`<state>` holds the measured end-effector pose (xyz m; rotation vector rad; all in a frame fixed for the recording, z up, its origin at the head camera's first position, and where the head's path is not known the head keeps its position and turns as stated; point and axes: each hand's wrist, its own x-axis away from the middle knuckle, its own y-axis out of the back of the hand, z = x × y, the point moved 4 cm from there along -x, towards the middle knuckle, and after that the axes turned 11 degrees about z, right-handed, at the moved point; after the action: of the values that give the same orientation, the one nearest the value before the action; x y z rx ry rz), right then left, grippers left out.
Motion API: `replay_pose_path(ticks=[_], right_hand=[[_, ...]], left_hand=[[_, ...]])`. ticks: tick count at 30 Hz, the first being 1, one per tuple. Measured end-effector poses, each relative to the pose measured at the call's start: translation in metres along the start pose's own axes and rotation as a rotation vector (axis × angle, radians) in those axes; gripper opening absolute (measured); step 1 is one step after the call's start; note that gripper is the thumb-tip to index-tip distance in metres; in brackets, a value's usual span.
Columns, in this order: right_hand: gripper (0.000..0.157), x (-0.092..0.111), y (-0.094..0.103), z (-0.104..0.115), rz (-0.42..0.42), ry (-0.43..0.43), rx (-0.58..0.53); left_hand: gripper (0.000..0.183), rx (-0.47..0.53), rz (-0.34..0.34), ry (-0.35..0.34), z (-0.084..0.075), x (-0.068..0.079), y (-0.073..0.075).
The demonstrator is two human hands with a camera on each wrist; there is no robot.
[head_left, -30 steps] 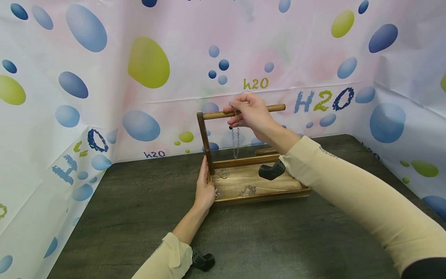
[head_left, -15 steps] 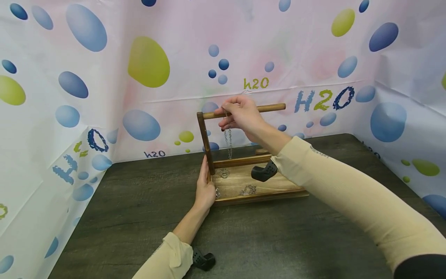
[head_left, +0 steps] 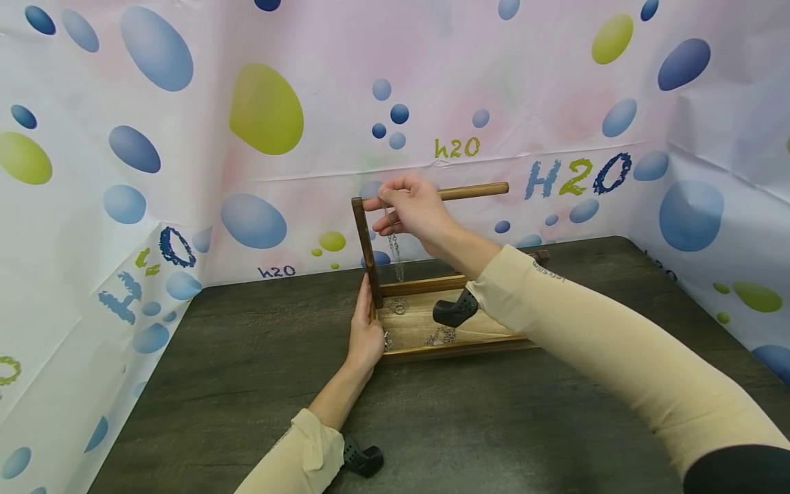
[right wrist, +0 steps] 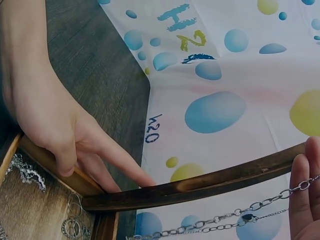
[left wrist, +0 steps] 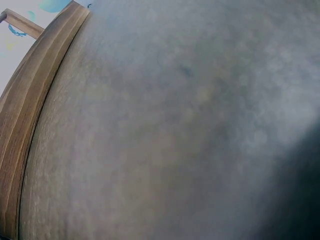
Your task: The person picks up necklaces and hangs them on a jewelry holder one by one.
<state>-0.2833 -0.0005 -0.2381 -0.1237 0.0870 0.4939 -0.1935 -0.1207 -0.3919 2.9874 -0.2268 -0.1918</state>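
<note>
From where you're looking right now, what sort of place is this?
Probably a makeshift filming or demonstration booth: a dark table enclosed behind and at the sides by a creased sheet printed with bubbles and "H2O", with a wooden stand on the tabletop.

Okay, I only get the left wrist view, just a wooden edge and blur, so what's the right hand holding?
Observer: The right hand pinches a silvery chain, which dangles below its fingers.
Operator: Where is that happening?
Observer: At the left end of the wooden bar, close to the upright post.
Operator: And the other one?
Observer: The left hand rests against the left end of the tray, fingers straight.
</note>
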Motion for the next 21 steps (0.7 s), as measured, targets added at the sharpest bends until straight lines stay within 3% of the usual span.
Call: replay_pose_path(ticks=[11,18,21], right_hand=[[0.016,0.003,-0.005,-0.007,0.052,-0.004,0.056],[0.014,0.004,-0.004,-0.011,0.06,0.034,0.062],[0.015,0.006,-0.004,-0.011,0.062,0.042,0.072]], left_hand=[[0.086,-0.001,0.002,-0.005,0.001,0.001,0.001],[0.089,-0.001,-0.003,-0.008,0.031,-0.012,0.004],[0.09,-0.01,-0.008,-0.017,0.036,-0.014,0.004]])
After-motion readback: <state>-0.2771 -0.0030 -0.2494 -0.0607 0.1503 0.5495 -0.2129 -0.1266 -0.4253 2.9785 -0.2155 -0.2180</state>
